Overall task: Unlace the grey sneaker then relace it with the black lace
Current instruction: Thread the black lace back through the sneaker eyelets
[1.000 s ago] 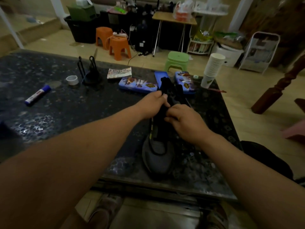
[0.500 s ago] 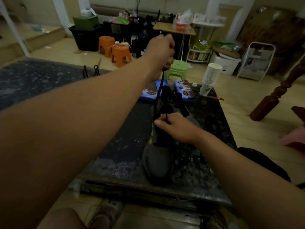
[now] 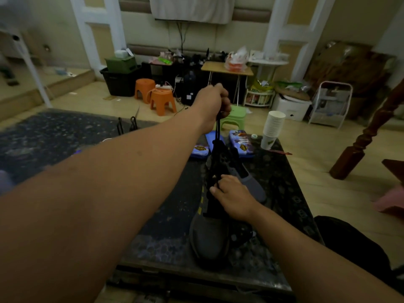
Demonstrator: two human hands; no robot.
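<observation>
The 2 hands are split in height. The left hand [image 3: 213, 103] is raised in a fist closed round the thin black lace [image 3: 217, 130]. The right hand [image 3: 232, 197] sits low, fingers curled onto the shoe's lacing area; whether it also pinches lace there is too dark to tell.

The dark speckled stone worktop [image 3: 284, 193] carries the grey knit sneaker [image 3: 209, 239], its long axis running straight away from the person, toe nearest. Beyond the heel stand a stack of white paper cups [image 3: 273, 127] and 2 blue printed tins [image 3: 241, 143].

The lace rises straight from the eyelet rows to the left fist, above and beyond the shoe. The right hand is the nearer 1 to the eyelets, so it probably braces the sneaker while the left draws lace along that line.
</observation>
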